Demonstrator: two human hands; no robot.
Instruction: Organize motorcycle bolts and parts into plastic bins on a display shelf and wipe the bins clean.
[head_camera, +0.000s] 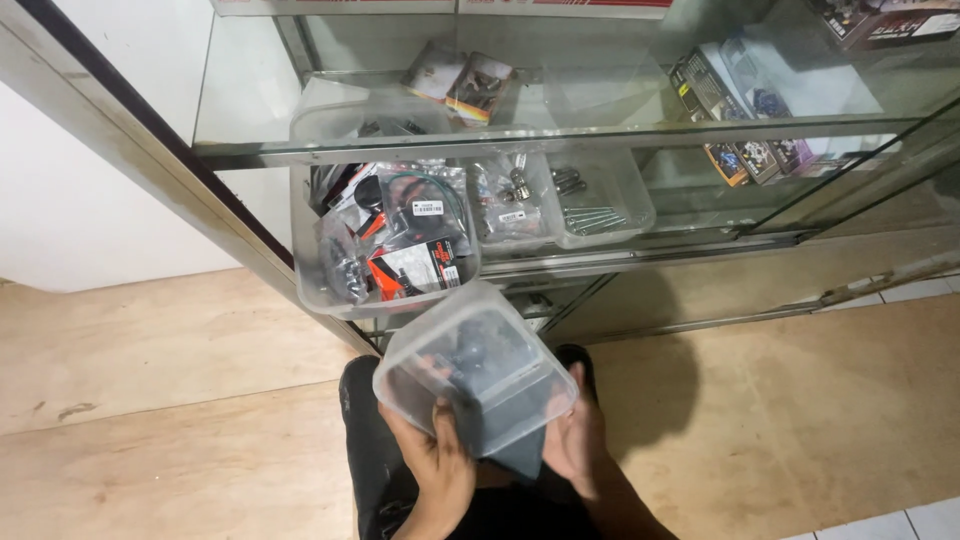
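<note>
- Right now both hands share one grip: the left hand (435, 462) closes its fingers and thumb over the near edge of a clear plastic container (475, 382), and the right hand (572, 440) closes round its right side and under it.
- That container is held tilted, well above the wooden floor (160, 400) and just in front of the glass display cabinet (600, 130); something dark shows through its cloudy wall, too blurred to name.
- By my judgement the step in hand is carrying the tub at the cabinet front; whether it is coming out or going in I cannot tell.
- Any next move calls for a level tub and a steady two-handed hold.
- Just beyond it, on the lower shelf, a larger clear tub (385, 245) packed with bagged parts juts past the shelf edge and crowds the opening.
- Beside that sit two smaller clear trays (590, 205) with metal bolts.
- Overhead, the glass shelf edge (560, 140) limits headroom, with boxed goods (725, 100) lying above it.
</note>
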